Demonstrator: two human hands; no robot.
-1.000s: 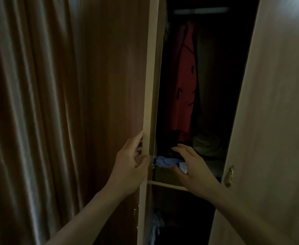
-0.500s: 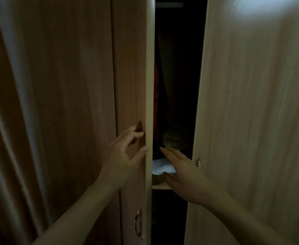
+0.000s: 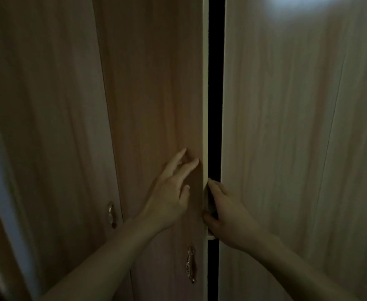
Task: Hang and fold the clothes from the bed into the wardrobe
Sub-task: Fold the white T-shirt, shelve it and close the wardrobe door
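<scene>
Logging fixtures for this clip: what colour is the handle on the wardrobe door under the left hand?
Metallic, silvery to brassy, on the handle; dim light blurs the exact tone. Head view.

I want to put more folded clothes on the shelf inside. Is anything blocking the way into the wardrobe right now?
Yes. The left door and right door are nearly shut, leaving a narrow dark gap. The right hand reaches into it; the left hand presses the left door.

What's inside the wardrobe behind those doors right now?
Only a narrow dark gap shows between the left door and the right door. The right hand reaches into it at the door edge. Any clothes or shelves inside are hidden by the doors and darkness.
</scene>
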